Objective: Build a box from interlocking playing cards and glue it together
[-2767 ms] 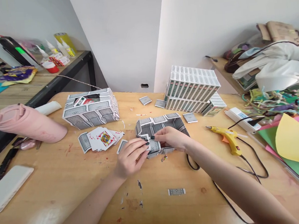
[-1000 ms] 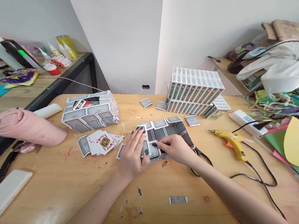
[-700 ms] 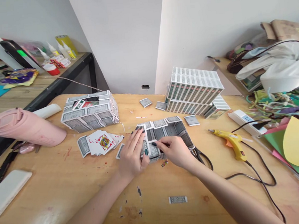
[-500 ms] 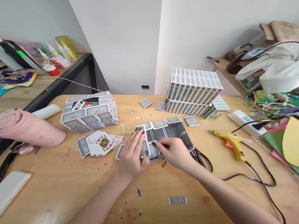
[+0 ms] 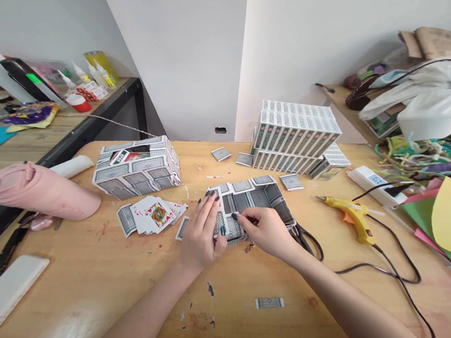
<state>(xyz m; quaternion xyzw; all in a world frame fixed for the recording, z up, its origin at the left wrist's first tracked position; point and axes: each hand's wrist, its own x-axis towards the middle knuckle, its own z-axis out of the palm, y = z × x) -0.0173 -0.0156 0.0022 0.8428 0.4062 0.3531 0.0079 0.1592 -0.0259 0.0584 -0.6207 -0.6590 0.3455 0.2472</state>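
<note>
Head view: the card-covered box (image 5: 279, 200) sits mid-bench (image 5: 240, 336), hollow side up, right of the fanned cards (image 5: 152, 215). Left hand (image 5: 202, 231) lies flat over the box's left end, fingers stretched toward the far rim, thumb out to the right. Right hand (image 5: 266, 231) seems to pinch the edge of a patterned card (image 5: 234, 229) at the near left corner (thumb on top; the curled fingers are mostly hidden, so can't tell what they touch).

For a good join, best to press with the flat left hand, keep the card's edges square to its neighbours, and give light, even pinch pressure; thin card probably creases or slips if tugged. Mind the scissors (image 5: 310, 243) just beyond the box's right end. Glue gun (image 5: 352, 218) lies well apart, farther right.
</note>
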